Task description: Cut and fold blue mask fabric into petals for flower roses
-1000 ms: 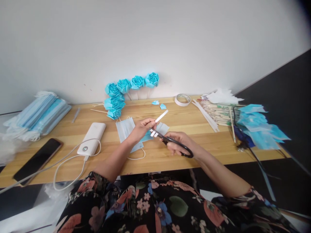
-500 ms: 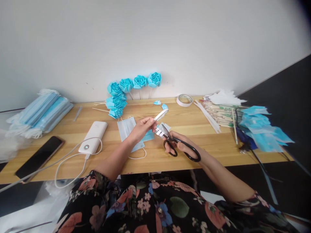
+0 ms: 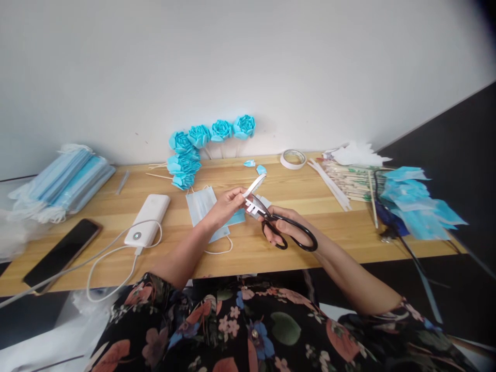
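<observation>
My left hand (image 3: 225, 206) pinches a narrow white strip (image 3: 254, 185) above the wooden table (image 3: 271, 243). My right hand (image 3: 284, 230) grips black-handled scissors (image 3: 284, 228), whose blades meet the strip near my left fingertips. Small cut white pieces cling by the blades. Under both hands lies a light-blue face mask (image 3: 203, 206) with its ear loop trailing toward me.
Blue mask-made roses (image 3: 211, 135) on sticks lean on the wall. A tape roll (image 3: 293, 159), wrapped chopsticks (image 3: 351, 181) and blue scraps (image 3: 418, 201) lie right. A stack of masks (image 3: 64, 181), a power bank (image 3: 148, 219) with cable and a phone (image 3: 62, 250) lie left.
The scissors opened and moved up along the strip, then closed in again nearer my left fingers. More short cut pieces now hang by the blades.
</observation>
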The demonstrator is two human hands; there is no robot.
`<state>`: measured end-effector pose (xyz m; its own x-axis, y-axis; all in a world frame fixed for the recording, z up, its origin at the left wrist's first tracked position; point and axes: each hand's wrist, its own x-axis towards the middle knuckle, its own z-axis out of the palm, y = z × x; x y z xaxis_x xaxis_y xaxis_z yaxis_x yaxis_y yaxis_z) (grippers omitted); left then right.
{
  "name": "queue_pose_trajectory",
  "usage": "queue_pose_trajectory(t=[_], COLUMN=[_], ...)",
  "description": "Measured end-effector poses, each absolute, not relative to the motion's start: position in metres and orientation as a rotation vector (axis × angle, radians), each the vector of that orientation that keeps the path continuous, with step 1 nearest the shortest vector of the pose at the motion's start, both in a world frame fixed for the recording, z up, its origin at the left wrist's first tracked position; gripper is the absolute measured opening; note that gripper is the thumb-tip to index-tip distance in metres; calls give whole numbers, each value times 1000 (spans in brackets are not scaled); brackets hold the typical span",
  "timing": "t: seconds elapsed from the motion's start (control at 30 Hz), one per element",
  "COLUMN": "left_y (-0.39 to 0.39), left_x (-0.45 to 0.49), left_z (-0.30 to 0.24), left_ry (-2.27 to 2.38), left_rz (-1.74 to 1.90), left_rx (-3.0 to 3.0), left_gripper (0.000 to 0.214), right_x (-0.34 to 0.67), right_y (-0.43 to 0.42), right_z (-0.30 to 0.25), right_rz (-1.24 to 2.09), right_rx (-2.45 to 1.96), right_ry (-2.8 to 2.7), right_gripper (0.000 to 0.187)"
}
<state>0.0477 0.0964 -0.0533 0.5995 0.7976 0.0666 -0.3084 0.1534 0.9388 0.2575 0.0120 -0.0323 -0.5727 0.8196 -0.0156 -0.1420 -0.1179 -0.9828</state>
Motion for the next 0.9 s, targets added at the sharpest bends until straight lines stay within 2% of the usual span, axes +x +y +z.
queue_pose_trajectory(t=[0.6, 0.9], left_y=[98, 99], left_x=[47, 46], left_z=[-59, -62], left_ry=[468, 470], left_rz=[857, 847], left_rx=[1172, 1182], left_gripper=[54, 53], right_x=[253, 255], right_y=[16, 16], right_z=[-26, -30], right_rz=[1726, 1715], right_rx=[-919, -884], right_ry=[-1426, -1444], right_gripper=[58, 54])
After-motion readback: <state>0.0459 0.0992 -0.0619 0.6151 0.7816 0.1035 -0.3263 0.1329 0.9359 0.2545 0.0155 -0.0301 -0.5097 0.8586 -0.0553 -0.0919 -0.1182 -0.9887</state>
